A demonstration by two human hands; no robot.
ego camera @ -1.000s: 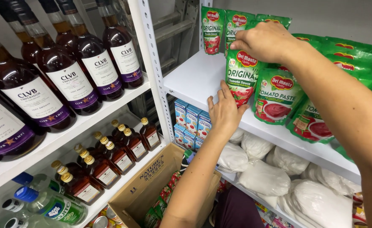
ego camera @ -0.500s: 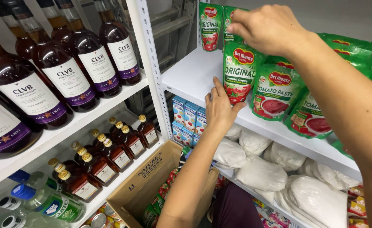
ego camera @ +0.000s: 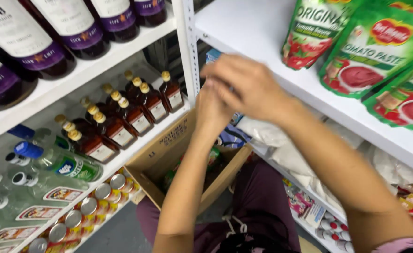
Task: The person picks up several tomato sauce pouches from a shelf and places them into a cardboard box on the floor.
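1. The right hand [ego camera: 248, 86] and the left hand [ego camera: 213, 105] meet in front of the white shelf edge [ego camera: 309, 96], the right laid over the left, both blurred.
2. The right hand's fingers curl loosely toward the left hand; I cannot tell whether either one holds anything, since nothing shows between them.
3. The open cardboard box [ego camera: 169, 154] lies at about 7 o'clock from the joined hands, just below them, resting on the person's lap. Its long axis runs from 11 o'clock to 5 o'clock.
4. The left hand is the nearer one to the box; its forearm passes right over the opening.
5. The green tomato pouches [ego camera: 356, 51] stand upright on the shelf at about 2 o'clock from the hands, near the right hand and apart from it.
6. Small brown bottles [ego camera: 117, 117] stand on a lower shelf at 9 o'clock.
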